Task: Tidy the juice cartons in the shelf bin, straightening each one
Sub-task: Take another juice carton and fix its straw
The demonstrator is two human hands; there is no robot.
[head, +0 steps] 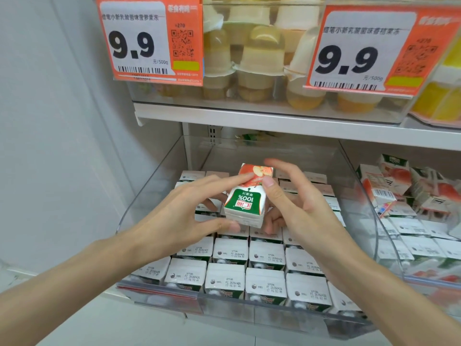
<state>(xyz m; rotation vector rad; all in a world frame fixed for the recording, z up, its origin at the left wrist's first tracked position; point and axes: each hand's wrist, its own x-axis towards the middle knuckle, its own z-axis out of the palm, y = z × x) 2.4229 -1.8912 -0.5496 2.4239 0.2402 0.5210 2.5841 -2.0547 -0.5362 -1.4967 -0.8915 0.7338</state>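
A small apple juice carton [247, 198] with a green label and red apple picture is held above the clear shelf bin [139, 196], lying tilted with its printed face up. My left hand [184, 213] grips its left side, thumb at the near end and forefinger across the top. My right hand [296, 206] holds its right side, thumb on the top edge and lower fingers curled beneath, upper fingers spread. Below, several upright cartons [264, 280] stand in neat rows, white tops with date stamps showing.
A neighbouring bin at the right holds juice cartons [399, 191] lying jumbled. The white shelf [274, 121] above carries clear bins of jelly cups [259, 61] with two orange 9.9 price tags [149, 38]. A grey wall is at the left.
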